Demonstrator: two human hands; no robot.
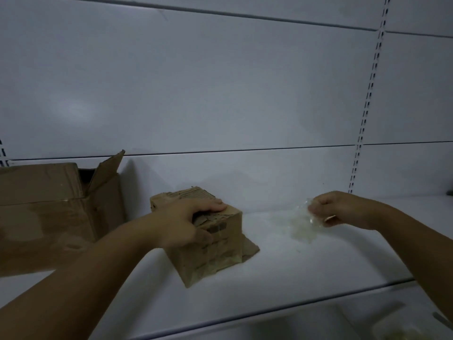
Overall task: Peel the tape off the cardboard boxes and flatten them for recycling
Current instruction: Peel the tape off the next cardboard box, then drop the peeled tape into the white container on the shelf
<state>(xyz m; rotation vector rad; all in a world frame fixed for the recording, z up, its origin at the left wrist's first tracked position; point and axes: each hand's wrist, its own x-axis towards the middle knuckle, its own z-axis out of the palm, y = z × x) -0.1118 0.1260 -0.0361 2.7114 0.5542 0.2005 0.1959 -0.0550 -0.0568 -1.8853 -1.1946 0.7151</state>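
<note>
A small, worn cardboard box (215, 251) stands on a white shelf (318, 271), its top torn and a flap spread at its base. My left hand (188, 222) grips its top near edge, fingers lying over the top and thumb down the front face. To the right, my right hand (343, 211) pinches a crumpled wad of clear tape (304, 224) that hangs just above the shelf. The tape is apart from the box.
A large cardboard box (49, 212) with an upturned flap sits at the left against the back panel. The shelf's front edge (282, 310) runs across below my arms. A slotted upright (367, 106) rises at the right. Blurred objects lie on a lower level at bottom right.
</note>
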